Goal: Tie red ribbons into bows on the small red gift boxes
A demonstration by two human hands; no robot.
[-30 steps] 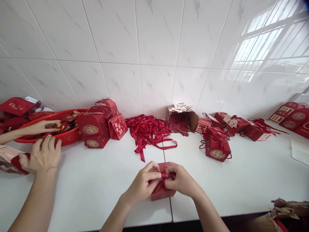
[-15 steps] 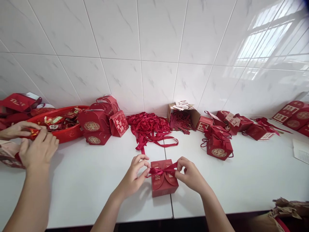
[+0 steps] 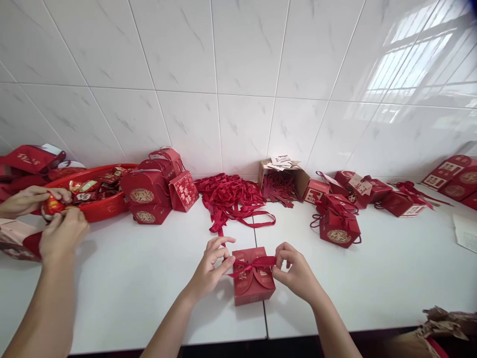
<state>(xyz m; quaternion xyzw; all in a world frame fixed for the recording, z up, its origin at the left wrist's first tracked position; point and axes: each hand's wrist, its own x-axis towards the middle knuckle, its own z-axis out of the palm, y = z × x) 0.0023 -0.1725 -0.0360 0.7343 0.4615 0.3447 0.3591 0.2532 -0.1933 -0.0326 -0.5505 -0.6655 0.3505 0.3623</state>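
A small red gift box (image 3: 254,292) with gold print and curved top flaps stands upright on the white table, close to its front edge. Across its top lies a dark red ribbon (image 3: 249,267), tied in a bow at the middle. On the left side, my left hand (image 3: 211,264) pinches the bow's loop between thumb and finger, the other fingers raised. My right hand (image 3: 292,268) closes its thumb and forefinger on the bow's right end, just beyond the box's edge. Both forearms come in from the bottom of the view.
Behind the box lies a heap of red ribbons (image 3: 231,194), beside an open carton (image 3: 301,183) of dark red strips. Finished-looking boxes (image 3: 340,226) stand right. A red basin (image 3: 112,209) of sweets is left, where another person's hands (image 3: 61,228) hold a shiny wrapped piece.
The bow sits a little flatter and its right loop is spread straighter, my hands still at both sides. At left, the other person's hands have shifted, showing a red-and-gold wrapped piece.
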